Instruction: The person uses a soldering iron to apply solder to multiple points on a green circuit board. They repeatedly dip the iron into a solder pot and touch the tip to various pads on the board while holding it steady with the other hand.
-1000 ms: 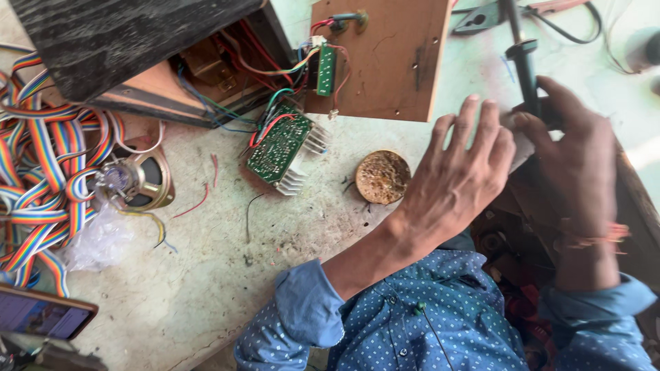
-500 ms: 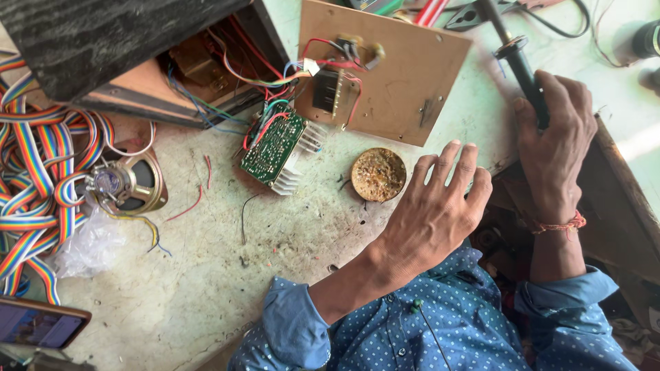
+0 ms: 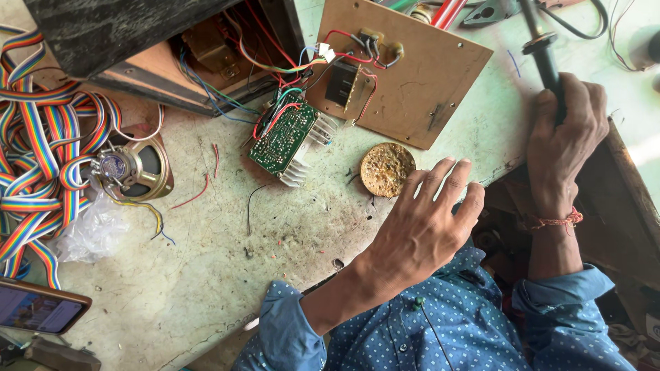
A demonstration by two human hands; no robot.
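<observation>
My left hand (image 3: pixel 419 230) hovers flat over the worn bench edge, fingers apart and holding nothing. Its fingertips are just right of a round tin of brownish crusty paste (image 3: pixel 387 169). My right hand (image 3: pixel 567 137) is at the right, closed around the black handle of a soldering iron (image 3: pixel 543 51) that points up and away. A green circuit board with a finned heat sink (image 3: pixel 283 137) lies left of the tin. Coloured wires join it to a brown board (image 3: pixel 405 69) and a dark cabinet (image 3: pixel 124 27).
A small speaker (image 3: pixel 134 168) sits at the left beside tangled rainbow ribbon cable (image 3: pixel 41 151) and a crumpled clear bag (image 3: pixel 93 230). A phone (image 3: pixel 38 309) lies at the bottom left. Wire scraps litter the bench (image 3: pixel 206 275). Tools lie at the top right.
My left hand has drawn away from my right hand, moving left and down toward the tin. My right hand keeps its grip on the soldering iron.
</observation>
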